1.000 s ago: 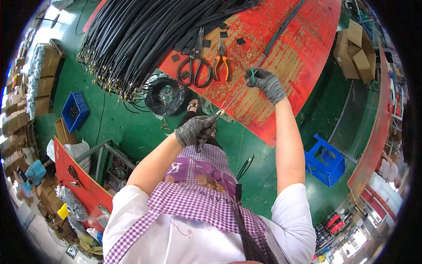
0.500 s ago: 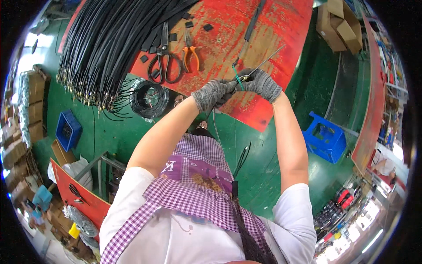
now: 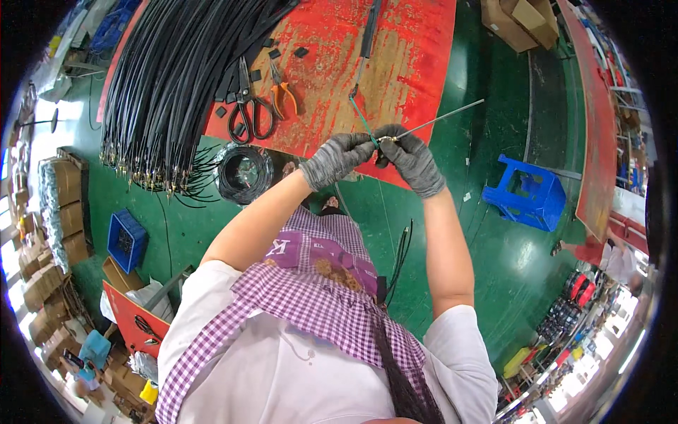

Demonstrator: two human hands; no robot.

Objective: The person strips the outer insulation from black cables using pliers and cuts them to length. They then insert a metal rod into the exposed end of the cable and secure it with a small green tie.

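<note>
Both my hands wear grey knit gloves and meet over the near edge of a red worktable (image 3: 417, 63). My left hand (image 3: 337, 157) and my right hand (image 3: 409, 159) pinch the end of a thin green wire (image 3: 361, 119) that runs from a black cable (image 3: 369, 32) lying on the table. A thin metal rod (image 3: 445, 116) sticks out to the right from between my fingers. Black scissors (image 3: 248, 106) and orange-handled pliers (image 3: 282, 88) lie on the table to the left.
A big bundle of black cables (image 3: 169, 78) with metal tips hangs off the table's left side. A coil of black wire (image 3: 244, 173) sits below it. A blue plastic stool (image 3: 526, 194) stands on the green floor at right, a blue crate (image 3: 127, 240) at left, cardboard boxes (image 3: 515, 18) beyond.
My left hand has risen from near my apron to join my right hand. Both hands now hold the green wire end together, and the metal rod shows at the right.
</note>
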